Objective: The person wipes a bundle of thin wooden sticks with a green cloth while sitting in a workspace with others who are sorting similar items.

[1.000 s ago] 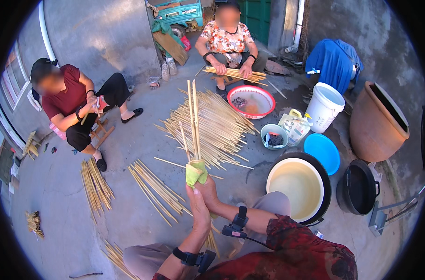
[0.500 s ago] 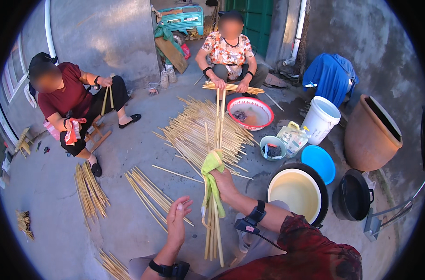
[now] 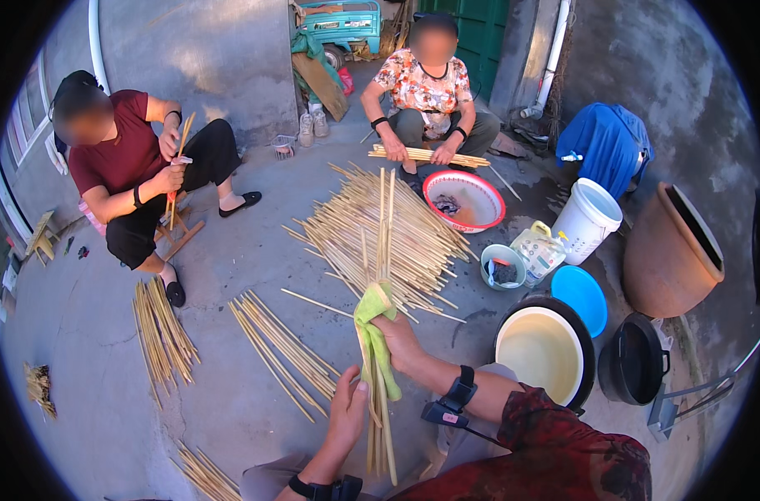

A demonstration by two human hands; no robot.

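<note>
My right hand [image 3: 397,344] is closed around a light green cloth [image 3: 368,311], which wraps several long, pale peeled sticks [image 3: 386,221]. The sticks stand out above the cloth and reach down below it, between my forearms. My left hand [image 3: 345,411] is open, beside the lower part of the sticks, fingers extended and thumb up; whether it touches them I cannot tell. Beyond my hands lies a large spread pile of similar sticks [image 3: 397,250]. A smaller row of sticks [image 3: 284,351] lies on the ground to the left of my hands.
At left a seated person [image 3: 125,159] wipes sticks with a cloth; another person [image 3: 430,92] opposite holds a bundle. At right stand a red-rimmed basin [image 3: 499,219], a cream basin [image 3: 501,355], a white bucket [image 3: 577,238], a black pot [image 3: 622,371] and a clay jar [image 3: 660,267].
My left hand has moved right, closer to the sticks. My right hand still grips the cloth around them. The person at left has brought cloth and sticks together. The view has shifted slightly.
</note>
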